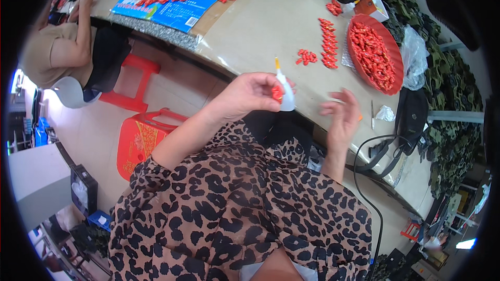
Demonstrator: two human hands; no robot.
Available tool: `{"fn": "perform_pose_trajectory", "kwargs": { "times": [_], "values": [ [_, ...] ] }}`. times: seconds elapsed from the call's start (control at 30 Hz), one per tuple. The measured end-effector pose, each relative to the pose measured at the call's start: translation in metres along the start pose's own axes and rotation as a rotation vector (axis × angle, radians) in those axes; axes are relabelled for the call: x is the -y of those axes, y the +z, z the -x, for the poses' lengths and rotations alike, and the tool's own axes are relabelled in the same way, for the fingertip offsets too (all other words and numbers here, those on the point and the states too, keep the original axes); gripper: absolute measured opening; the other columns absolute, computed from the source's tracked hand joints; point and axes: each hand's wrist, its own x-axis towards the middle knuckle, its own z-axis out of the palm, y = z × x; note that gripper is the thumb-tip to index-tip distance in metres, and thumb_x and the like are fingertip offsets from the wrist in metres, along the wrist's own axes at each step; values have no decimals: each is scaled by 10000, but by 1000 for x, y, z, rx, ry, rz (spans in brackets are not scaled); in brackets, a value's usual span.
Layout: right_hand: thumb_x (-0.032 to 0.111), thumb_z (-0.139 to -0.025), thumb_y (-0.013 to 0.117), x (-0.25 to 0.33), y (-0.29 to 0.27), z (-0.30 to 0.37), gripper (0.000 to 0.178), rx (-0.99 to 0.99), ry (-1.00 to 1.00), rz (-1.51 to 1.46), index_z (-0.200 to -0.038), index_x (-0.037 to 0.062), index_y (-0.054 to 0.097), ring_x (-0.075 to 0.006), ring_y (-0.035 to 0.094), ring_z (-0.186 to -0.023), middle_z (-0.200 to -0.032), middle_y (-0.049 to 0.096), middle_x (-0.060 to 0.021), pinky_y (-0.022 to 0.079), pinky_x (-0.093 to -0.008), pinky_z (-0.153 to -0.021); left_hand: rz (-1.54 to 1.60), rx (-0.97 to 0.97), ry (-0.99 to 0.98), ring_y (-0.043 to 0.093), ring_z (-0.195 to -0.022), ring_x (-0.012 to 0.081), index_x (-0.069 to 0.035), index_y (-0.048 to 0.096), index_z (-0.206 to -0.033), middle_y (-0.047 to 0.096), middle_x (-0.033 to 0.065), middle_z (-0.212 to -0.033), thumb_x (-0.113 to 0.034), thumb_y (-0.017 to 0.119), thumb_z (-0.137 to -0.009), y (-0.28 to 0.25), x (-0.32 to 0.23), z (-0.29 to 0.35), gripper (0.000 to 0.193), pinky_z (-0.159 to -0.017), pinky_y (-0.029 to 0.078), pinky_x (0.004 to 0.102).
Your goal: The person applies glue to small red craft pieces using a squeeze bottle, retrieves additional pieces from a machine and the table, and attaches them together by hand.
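Observation:
My left hand is closed, with a small glossy red piece pinched between thumb and fingers. The same hand holds a white squeeze bottle with a narrow nozzle and yellow tip, pointing up. Slightly blurred, my right hand hovers by the table's near edge, fingers apart and nothing plainly in them. Beyond my hands, a small cluster of red pieces and a neat column of red pieces lie on the table.
A red scalloped basin full of red pieces stands at the right, beside clear plastic bags and a black bag. More red pieces cover a blue sheet at far left. A person sits near a red stool.

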Motion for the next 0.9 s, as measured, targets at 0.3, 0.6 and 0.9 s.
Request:
{"fn": "perform_pose_trajectory", "kwargs": {
  "times": [0.3,0.6,0.9],
  "values": [
    [123,-742,616,0,34,-12,423,47,163,-619,-1048,32,340,-152,557,-729,-881,537,-100,477,-256,-571,127,34,-109,537,-840,125,4,541,-904,511,67,-1027,24,627,-681,28,8,-48,239,-742,460,246],
    [151,-793,499,-9,-1,-22,235,-223,353,-998,-987,53,410,-127,449,-558,-822,521,-67,394,-252,-496,-244,-211,-20,516,-826,88,16,532,-906,536,58,-909,36,618,-691,11,17,-55,233,-735,433,200],
    [151,-785,506,-15,-1,-36,179,-149,354,-1312,-932,54,475,-123,409,-593,-851,519,-73,348,-250,-530,-484,-400,184,506,-696,61,-4,489,-875,541,25,-776,-15,656,-675,12,37,-66,261,-628,435,180]
  ]
}}
